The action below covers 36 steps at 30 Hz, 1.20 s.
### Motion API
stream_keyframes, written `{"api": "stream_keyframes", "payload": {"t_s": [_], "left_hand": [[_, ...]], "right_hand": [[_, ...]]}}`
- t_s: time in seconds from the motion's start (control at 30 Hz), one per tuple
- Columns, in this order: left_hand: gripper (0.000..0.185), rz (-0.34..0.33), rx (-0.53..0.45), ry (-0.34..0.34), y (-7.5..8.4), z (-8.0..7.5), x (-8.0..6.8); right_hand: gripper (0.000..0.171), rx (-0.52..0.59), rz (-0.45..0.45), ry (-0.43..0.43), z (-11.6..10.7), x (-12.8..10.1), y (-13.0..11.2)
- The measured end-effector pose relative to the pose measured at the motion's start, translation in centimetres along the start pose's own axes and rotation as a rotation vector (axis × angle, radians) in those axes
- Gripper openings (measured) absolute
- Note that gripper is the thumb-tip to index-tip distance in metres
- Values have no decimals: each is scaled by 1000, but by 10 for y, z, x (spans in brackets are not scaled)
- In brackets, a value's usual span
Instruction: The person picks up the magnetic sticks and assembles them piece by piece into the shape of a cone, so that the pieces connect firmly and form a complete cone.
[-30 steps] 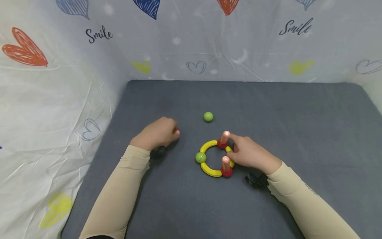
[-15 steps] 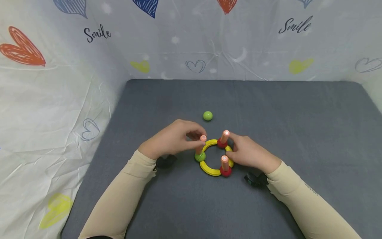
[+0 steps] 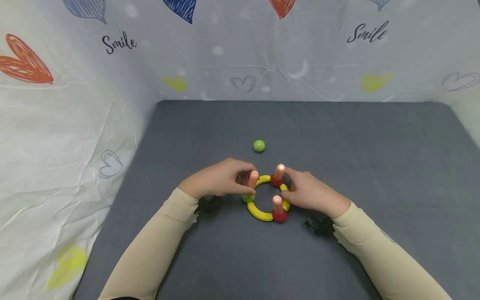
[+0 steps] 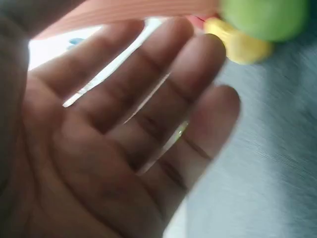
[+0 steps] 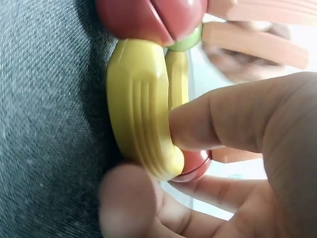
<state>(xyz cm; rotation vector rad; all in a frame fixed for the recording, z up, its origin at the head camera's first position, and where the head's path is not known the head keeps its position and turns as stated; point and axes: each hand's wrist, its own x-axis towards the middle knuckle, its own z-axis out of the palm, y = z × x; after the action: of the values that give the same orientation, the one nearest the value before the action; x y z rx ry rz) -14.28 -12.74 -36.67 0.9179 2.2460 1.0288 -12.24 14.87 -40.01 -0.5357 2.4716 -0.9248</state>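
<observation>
A yellow ring (image 3: 258, 211) of curved pieces lies on the grey mat, joined by two red balls (image 3: 279, 216) and a green ball (image 3: 247, 198). Upright orange pegs (image 3: 279, 171) stand on both red balls. My left hand (image 3: 248, 181) pinches a third orange peg (image 3: 253, 180) that stands on the green ball. The left wrist view shows my palm with this peg (image 4: 124, 12) across the top, next to the green ball (image 4: 265, 17). My right hand (image 3: 289, 192) grips the ring's right side. In the right wrist view its fingers (image 5: 223, 119) pinch a yellow arc (image 5: 141, 114).
A loose green ball (image 3: 259, 146) lies on the grey mat (image 3: 337, 137) just behind the ring. White cloth walls (image 3: 75, 125) printed with hearts close in the mat at the back and on both sides. Black wrist straps (image 3: 318, 226) sit at both cuffs.
My left hand moved right from the open mat to the ring, bringing an orange peg that now stands on the green ball. My right hand stayed on the ring.
</observation>
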Motion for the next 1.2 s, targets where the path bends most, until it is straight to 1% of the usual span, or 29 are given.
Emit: {"api": "stream_keyframes", "payload": {"t_s": [0.07, 0.17, 0.27, 0.3, 0.37, 0.5, 0.53, 0.6, 0.7, 0.8, 0.87, 1.03, 1.2], "left_hand": [[14, -21, -21, -38, -10, 1, 2], [14, -19, -81, -90, -24, 2, 5], [11, -5, -113, -110, -34, 1, 6], [11, -2, -114, -113, -36, 1, 6], [12, -3, -111, -113, -41, -1, 5], [12, 12, -111, -116, -50, -1, 2], [12, 19, -111, -116, -51, 0, 2], [11, 37, -120, -118, -53, 2, 4], [11, 59, -147, -120, -54, 5, 8], [16, 69, -174, -135, -53, 8, 11], [18, 70, -175, -142, -52, 8, 12], [21, 56, -174, -149, -50, 5, 10], [22, 35, -188, -144, -51, 3, 8]], "right_hand": [[36, 11, -8, -33, -2, 1, 1], [41, 30, -11, -132, -13, 5, 4], [45, 53, -25, -238, -32, 15, 8], [45, 67, -32, -251, -39, 21, 10], [41, 71, -62, -225, -50, 38, 12], [38, 59, -132, -92, -62, 78, 8], [39, 50, -149, -73, -64, 86, 6], [43, 45, -172, -74, -67, 100, 3], [48, 13, -204, -120, -67, 114, 4], [50, -8, -229, -163, -62, 122, 7], [48, -22, -242, -161, -59, 124, 8], [44, -59, -245, -102, -51, 124, 5], [43, -82, -224, -59, -50, 115, 2]]}}
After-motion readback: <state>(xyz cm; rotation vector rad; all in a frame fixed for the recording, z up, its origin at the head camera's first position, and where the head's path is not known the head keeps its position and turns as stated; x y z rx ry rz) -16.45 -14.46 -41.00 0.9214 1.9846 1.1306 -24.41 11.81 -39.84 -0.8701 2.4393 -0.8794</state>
